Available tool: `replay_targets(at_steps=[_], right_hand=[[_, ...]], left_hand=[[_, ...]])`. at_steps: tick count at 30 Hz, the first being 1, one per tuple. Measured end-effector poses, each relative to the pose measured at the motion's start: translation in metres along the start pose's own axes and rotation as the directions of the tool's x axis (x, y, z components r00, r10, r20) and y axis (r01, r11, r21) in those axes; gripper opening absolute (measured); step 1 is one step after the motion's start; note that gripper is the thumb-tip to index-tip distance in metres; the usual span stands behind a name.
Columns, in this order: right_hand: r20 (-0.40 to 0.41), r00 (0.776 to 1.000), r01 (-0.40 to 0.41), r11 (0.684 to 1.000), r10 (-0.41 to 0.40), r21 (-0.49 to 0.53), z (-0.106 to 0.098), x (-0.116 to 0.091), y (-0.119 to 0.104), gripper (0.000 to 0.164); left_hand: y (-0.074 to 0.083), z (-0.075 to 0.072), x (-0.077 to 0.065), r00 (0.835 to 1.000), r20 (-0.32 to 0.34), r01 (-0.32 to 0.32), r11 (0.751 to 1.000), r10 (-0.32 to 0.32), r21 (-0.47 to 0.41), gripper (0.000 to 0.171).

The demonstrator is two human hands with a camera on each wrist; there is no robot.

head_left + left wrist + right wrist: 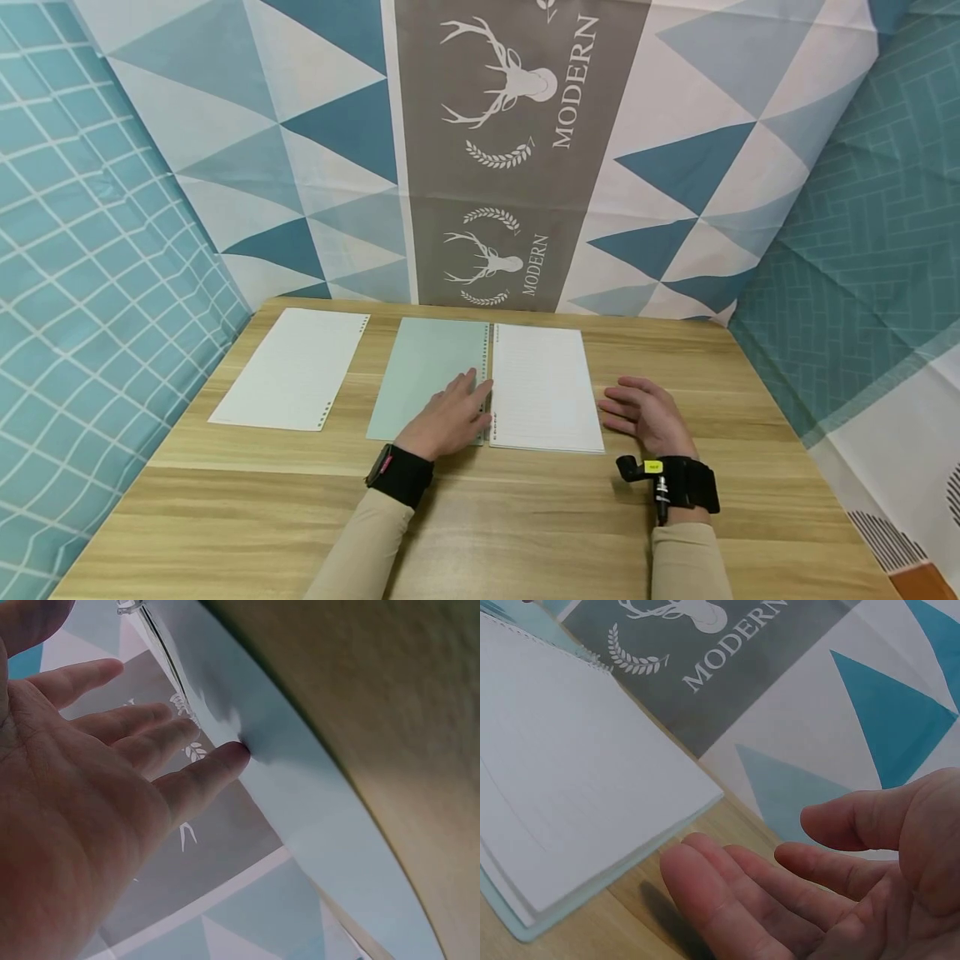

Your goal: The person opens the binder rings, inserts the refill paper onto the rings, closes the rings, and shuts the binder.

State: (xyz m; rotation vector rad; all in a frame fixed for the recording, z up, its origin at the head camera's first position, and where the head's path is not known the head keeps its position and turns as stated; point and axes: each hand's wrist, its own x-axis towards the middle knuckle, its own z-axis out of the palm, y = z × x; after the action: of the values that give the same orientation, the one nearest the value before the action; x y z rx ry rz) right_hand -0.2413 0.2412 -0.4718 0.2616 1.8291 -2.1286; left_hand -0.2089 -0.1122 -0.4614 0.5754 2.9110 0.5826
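A ring-bound notebook lies spread on the table, its pale green cover [431, 358] to the left and white lined pages [546, 387] to the right. My left hand [450, 417] rests over the cover beside the ring binding, fingers extended; in the left wrist view a fingertip [238, 754] touches the green cover. Just right of the pages, my right hand [648, 414] hovers near the table with loosely bent fingers and nothing in them. The right wrist view shows the page stack [592, 772] apart from those fingers.
A loose white sheet [288, 367] with punched holes along its right edge lies at the left of the wooden table [525, 517]. Behind the table hangs a patterned cloth [517, 167], with blue tiled cloth [97, 250] along the left side.
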Motion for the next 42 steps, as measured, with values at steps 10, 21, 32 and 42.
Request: replay_targets(at_steps=[10,21,32,42], right_hand=[[0.024,1.000,0.005,1.000,-0.005,0.025,0.002,-0.001,-0.003,0.057],[-0.034,0.985,0.148,0.925,-0.170,-0.350,0.090,-0.014,-0.037,0.048],[0.448,0.855,0.515,0.515,-0.260,-0.685,0.265,-0.037,-0.037,0.040],[0.453,0.828,0.561,0.518,-0.331,-0.646,0.304,-0.022,-0.033,0.034]], left_hand=[[-0.019,-0.010,-0.008,0.998,-0.028,0.048,0.999,-0.049,-0.016,0.059],[-0.027,-0.011,-0.014,0.996,-0.028,0.085,0.996,-0.085,-0.019,0.058],[-0.024,-0.008,-0.022,0.997,-0.077,0.029,1.000,-0.029,-0.013,0.034],[-0.055,-0.033,-0.027,0.975,-0.148,0.157,0.985,-0.166,-0.072,0.026]])
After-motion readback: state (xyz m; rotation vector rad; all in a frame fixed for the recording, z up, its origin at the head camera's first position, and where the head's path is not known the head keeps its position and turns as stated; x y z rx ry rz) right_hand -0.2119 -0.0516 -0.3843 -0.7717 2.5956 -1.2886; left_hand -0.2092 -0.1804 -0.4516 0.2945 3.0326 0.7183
